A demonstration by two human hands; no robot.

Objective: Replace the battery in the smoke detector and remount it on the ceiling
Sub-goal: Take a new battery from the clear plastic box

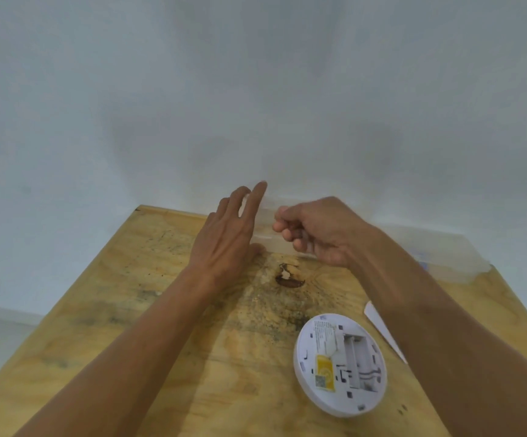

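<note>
smoke detector (340, 364) lies back-up on the plywood surface (167, 357), near its right edge, with the battery bay open and a yellow label (324, 372) beside it. a white piece (382, 329) lies just right of it, partly under the right forearm. further out, by the wall, the left hand (227, 234) has a released grip, fingers spread against a clear plastic box (268, 225); the right hand (322, 231) is clenched beside it, contents unclear.

The clear plastic box (413, 247) by the wall is blurry, and the right hand (322, 231) hides part of it. The curled fingers (287, 230) hide what they pinch. The right arm covers most of a white piece (379, 323).
</note>
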